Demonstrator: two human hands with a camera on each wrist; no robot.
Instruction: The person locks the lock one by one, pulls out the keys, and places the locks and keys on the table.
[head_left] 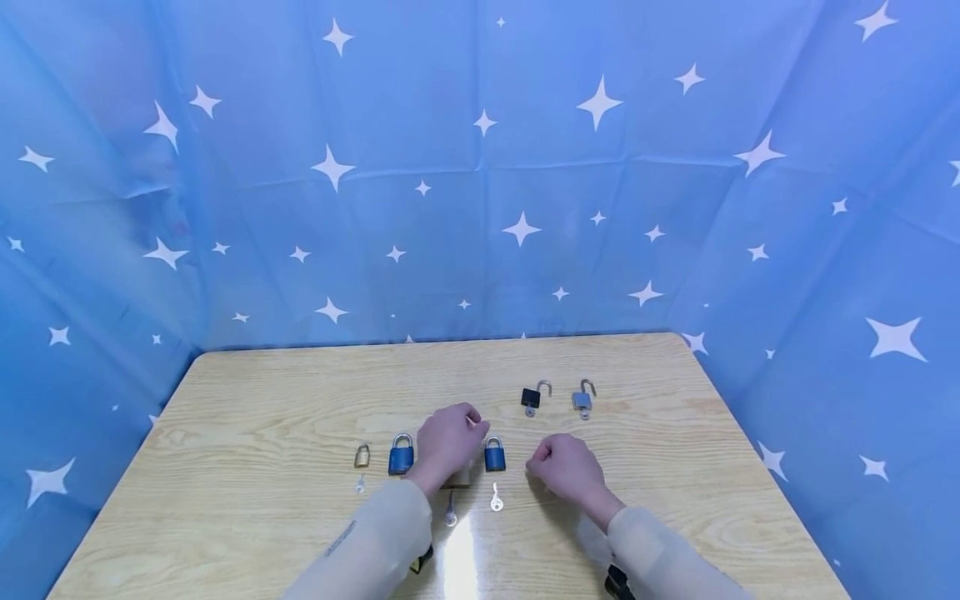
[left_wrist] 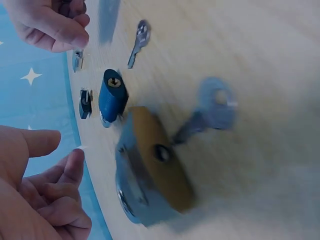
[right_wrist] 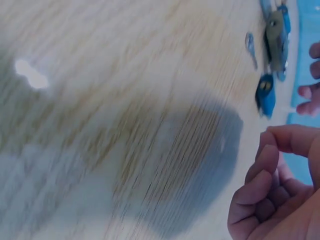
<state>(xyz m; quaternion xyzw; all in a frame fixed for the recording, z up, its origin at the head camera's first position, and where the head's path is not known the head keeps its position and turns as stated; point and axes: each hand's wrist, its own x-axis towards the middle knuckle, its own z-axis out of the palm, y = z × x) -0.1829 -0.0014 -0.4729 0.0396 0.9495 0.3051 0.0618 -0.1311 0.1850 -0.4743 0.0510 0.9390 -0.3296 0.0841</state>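
Our left hand [head_left: 448, 437] has fingers apart, our right hand [head_left: 567, 467] loosely together; a low left sweep could knock the key [left_wrist: 217, 107] at six o'clock from the large padlock [left_wrist: 150, 167].

Blue padlocks [head_left: 401, 461], black padlock [head_left: 531, 398]; white-starred blue curtain [head_left: 450, 217]; tabletop [head_left: 285, 400] pale, wood-grained.

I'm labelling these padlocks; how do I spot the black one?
On the wooden table, look beyond the right hand. An open black padlock lies there; its dark body sets it apart from the open grey padlock to its right.
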